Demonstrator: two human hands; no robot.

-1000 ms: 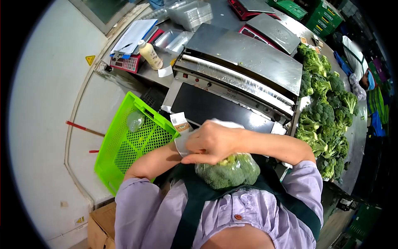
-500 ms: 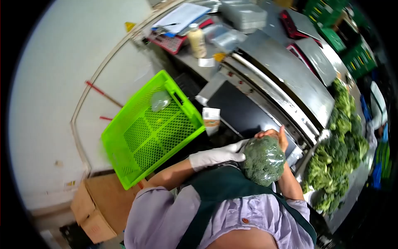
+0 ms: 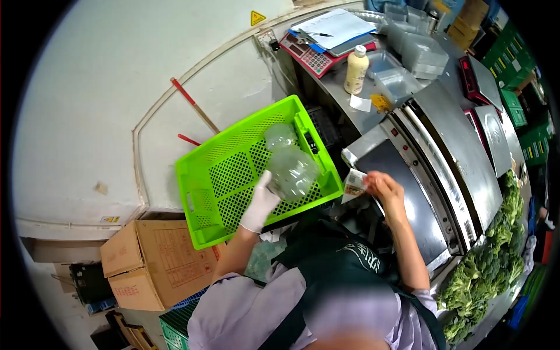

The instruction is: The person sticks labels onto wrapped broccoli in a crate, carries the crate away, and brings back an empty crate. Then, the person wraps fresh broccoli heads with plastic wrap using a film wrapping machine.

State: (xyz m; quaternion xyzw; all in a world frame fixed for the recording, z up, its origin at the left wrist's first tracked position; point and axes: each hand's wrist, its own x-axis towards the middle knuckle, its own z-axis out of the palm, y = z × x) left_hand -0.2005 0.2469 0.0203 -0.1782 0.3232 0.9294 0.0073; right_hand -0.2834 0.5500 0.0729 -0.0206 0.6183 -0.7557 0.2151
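My left hand (image 3: 261,203), in a white glove, is closed on the near side of a plastic-wrapped broccoli head (image 3: 293,173) inside the bright green crate (image 3: 261,228). The wrap looks pale and shiny, and hides most of the green. Behind it in the crate lies another wrapped bundle (image 3: 280,136). My bare right hand (image 3: 386,191) has its fingers pinched together at the edge of a small printed label (image 3: 354,184), beside the dark plate (image 3: 402,201) of the wrapping machine. The hidden fingertips leave the exact grip unclear.
Loose broccoli (image 3: 487,268) is heaped at the right. A cream bottle (image 3: 356,71), a red scale (image 3: 309,53), a clipboard (image 3: 335,26) and clear trays (image 3: 421,55) stand on the far counter. A cardboard box (image 3: 169,262) is at the lower left.
The wrapped broccoli has gone from in front of my chest leftward into the green crate with my left hand. My right hand has let go of it and moved to the printed label. The view has shifted.
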